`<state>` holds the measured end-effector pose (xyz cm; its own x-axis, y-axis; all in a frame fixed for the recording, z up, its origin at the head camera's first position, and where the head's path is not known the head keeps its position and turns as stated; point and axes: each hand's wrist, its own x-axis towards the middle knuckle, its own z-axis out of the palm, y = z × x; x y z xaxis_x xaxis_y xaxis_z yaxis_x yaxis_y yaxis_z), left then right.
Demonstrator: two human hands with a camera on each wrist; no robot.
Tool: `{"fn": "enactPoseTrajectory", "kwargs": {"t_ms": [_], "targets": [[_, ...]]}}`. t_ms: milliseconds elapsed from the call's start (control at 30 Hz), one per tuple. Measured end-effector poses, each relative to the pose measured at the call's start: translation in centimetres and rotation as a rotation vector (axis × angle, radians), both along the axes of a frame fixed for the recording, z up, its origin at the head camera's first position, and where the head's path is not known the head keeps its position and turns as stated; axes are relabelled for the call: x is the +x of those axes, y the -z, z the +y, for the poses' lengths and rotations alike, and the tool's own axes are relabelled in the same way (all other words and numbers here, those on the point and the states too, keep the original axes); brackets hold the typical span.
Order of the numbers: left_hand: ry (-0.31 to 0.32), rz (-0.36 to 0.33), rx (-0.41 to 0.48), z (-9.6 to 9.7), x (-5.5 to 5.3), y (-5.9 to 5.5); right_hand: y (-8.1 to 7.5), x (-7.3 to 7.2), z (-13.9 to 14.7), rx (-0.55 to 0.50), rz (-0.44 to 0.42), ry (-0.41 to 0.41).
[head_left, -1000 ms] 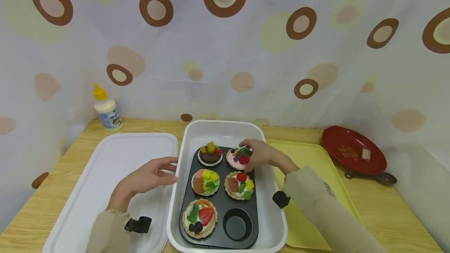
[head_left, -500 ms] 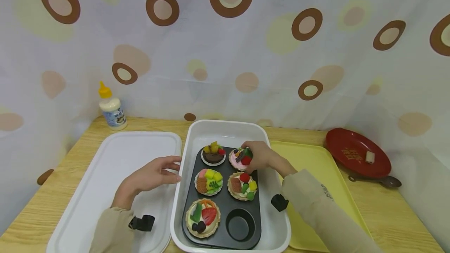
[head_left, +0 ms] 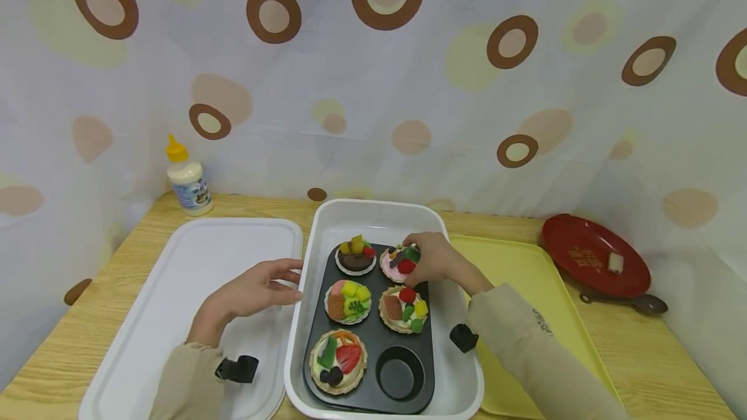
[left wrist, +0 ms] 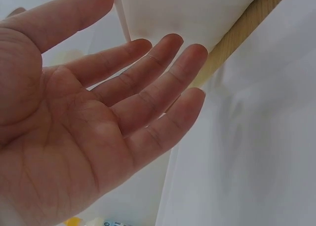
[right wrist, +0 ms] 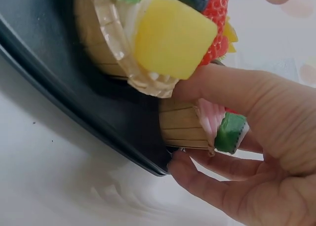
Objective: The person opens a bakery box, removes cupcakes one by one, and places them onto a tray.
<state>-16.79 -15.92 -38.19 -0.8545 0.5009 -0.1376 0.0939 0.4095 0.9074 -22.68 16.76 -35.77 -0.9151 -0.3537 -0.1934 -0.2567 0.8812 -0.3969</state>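
Fingers of my right hand [head_left: 434, 258] hold a pink-creamed fruit tart [head_left: 392, 266] by its sides at the back right cup of a dark muffin tin [head_left: 373, 336]. In the right wrist view, the thumb lies between this tart and the neighbouring fruit tart [right wrist: 175, 35], with other fingers under the pink one's edge. Several tarts fill the tin's cups, among them a chocolate tart [head_left: 355, 262] and a strawberry tart [head_left: 338, 363]; the front right cup [head_left: 399, 373] holds none. My left hand [head_left: 251, 290] has relaxed fingers right at the left rim of the white tub [head_left: 294, 323].
The tin sits inside the deep white tub. At left lies a white tray [head_left: 192, 264], with a yellow-capped bottle [head_left: 189, 183] behind it. At right are a yellow tray [head_left: 508, 258], a red plate [head_left: 589, 268] with a small pale piece [head_left: 615, 263], and a dark spoon [head_left: 648, 303].
The head view has turned slightly left, so everything sits further right in it. Both hands keep their places by the tin and the tub rim.
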Motion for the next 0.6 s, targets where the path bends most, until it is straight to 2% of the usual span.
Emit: {"fn": "enactPoseTrajectory", "kwargs": {"t_ms": [167,300,433,600], "targets": [[0.004,0.003,-0.002,0.1,0.0,-0.1,0.1,-0.2,0.0,0.011,0.017,-0.003],[0.007,0.011,0.003,0.1,0.1,-0.2,0.1,-0.2,0.2,-0.024,0.047,0.007],[0.006,0.016,0.0,0.1,0.1,-0.2,-0.3,0.0,0.5,-0.115,0.044,0.091],[-0.003,0.01,-0.01,0.1,0.1,-0.2,-1.1,0.3,0.8,-0.221,-0.03,0.224]]}}
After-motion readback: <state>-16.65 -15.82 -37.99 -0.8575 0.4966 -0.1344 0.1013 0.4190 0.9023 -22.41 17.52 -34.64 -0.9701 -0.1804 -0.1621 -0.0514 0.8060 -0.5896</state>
